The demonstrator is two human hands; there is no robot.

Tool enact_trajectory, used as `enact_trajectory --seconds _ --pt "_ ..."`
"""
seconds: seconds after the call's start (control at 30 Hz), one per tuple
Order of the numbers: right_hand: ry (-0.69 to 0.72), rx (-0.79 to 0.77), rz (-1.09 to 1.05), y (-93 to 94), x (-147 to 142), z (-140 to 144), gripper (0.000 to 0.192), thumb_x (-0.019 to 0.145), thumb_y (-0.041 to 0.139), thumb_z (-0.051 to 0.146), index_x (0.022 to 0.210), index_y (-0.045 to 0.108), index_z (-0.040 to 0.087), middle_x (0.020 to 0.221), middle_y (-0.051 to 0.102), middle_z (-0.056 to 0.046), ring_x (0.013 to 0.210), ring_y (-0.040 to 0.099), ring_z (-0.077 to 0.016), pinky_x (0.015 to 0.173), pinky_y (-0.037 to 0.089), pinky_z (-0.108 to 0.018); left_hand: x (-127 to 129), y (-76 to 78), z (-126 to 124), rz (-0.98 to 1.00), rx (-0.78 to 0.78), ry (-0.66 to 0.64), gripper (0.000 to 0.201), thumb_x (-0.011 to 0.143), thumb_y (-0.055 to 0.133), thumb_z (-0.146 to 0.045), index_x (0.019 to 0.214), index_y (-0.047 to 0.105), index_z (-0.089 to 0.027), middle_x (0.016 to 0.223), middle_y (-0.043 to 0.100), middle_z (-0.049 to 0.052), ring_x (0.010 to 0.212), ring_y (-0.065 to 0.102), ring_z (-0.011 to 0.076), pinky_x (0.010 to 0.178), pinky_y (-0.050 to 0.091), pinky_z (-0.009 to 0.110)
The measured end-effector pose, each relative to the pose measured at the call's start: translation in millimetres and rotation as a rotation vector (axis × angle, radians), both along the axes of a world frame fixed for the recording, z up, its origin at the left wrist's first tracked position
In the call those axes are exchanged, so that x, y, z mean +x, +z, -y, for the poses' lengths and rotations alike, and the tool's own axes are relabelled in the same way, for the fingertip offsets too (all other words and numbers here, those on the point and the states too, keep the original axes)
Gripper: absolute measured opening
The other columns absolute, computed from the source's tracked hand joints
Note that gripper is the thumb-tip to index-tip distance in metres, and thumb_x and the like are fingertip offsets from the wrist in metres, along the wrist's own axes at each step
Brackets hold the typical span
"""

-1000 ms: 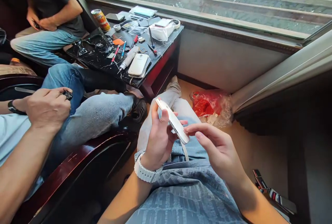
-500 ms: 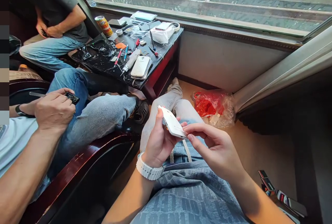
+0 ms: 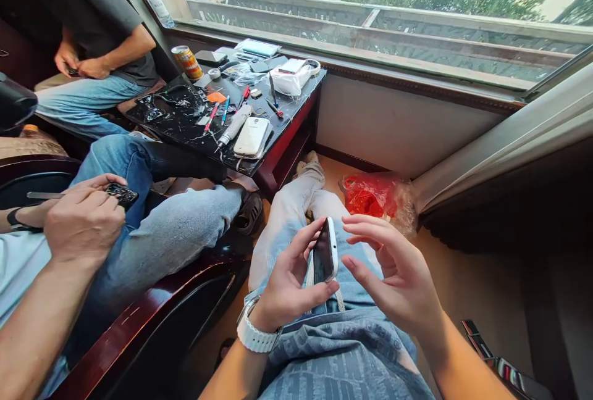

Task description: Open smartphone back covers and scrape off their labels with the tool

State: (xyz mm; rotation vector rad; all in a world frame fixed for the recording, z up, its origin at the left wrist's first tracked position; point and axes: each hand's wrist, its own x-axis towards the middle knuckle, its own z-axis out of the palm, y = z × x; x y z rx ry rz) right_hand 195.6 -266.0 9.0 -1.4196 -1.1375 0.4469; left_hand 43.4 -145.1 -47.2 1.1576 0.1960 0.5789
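Over my lap, my left hand grips a white smartphone by its edges, thumb at the near end and fingers at the far end. The phone stands on edge, its dark screen tilted to the left and one white side edge facing up and right. My right hand hovers just right of the phone, thumb and fingers apart, with nothing in it. A white watch strap circles my left wrist. The phone's back is mostly hidden from view.
Left of me, a co-worker's hands hold a small dark device and a thin tool. A black table carries stacked white phones, screwdrivers, a drink can and scraps. A red plastic bag lies on the floor.
My left hand has turned the phone from white back up to standing on edge with its screen showing. My right hand has let go of the phone's end and opened.
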Motion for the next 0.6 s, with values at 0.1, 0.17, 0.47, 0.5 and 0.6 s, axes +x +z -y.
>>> enact_trajectory --seconds 0.1,0.17,0.47,0.5,0.6 --pt "0.039 0.007 0.045 3.9 2 -1 0.042 0.100 0.071 0.009 0.135 0.068 0.032 0.141 0.065 -0.004 0.131 0.063 -0.0195 0.112 0.052 -0.034 1 3.6 0 -0.044 -0.020 -0.007 0.083 0.083 0.086 -0.019 0.157 0.054 -0.034 0.157 0.057 0.009 0.143 0.054 0.0274 0.124 0.040 0.037" --pt "0.043 0.000 0.044 3.4 2 -2 0.041 0.100 0.071 0.008 0.134 0.068 0.032 0.140 0.066 -0.004 0.131 0.063 -0.0195 0.113 0.051 -0.035 2 10.4 0 -0.094 -0.060 -0.003 0.076 0.084 0.085 -0.020 0.154 0.060 -0.034 0.152 0.061 0.009 0.139 0.057 0.0271 0.122 0.042 0.036" --pt "-0.037 -0.065 -0.043 -6.2 -2 -10 0.032 0.099 0.075 0.015 0.127 0.069 0.029 0.128 0.070 -0.004 0.120 0.066 -0.0212 0.107 0.054 -0.040 8 24.6 0 -0.078 -0.254 -0.044 0.065 0.080 0.089 -0.030 0.143 0.070 -0.035 0.127 0.075 0.010 0.120 0.069 0.0250 0.106 0.052 0.032" --pt "-0.043 -0.061 -0.046 -6.5 -2 -11 0.031 0.099 0.076 0.015 0.126 0.070 0.029 0.126 0.070 -0.004 0.119 0.066 -0.0212 0.106 0.054 -0.040 8 24.4 1 -0.083 -0.263 -0.044 0.066 0.079 0.089 -0.030 0.142 0.071 -0.035 0.127 0.075 0.010 0.120 0.069 0.0260 0.107 0.052 0.034" --pt "-0.070 -0.060 -0.056 -7.5 -3 -13 0.029 0.099 0.076 0.015 0.123 0.071 0.029 0.122 0.071 -0.003 0.116 0.066 -0.0209 0.105 0.053 -0.040 8 22.2 3 -0.093 -0.339 -0.037 0.069 0.074 0.091 -0.030 0.140 0.073 -0.030 0.129 0.075 0.011 0.123 0.069 0.0305 0.112 0.050 0.040"
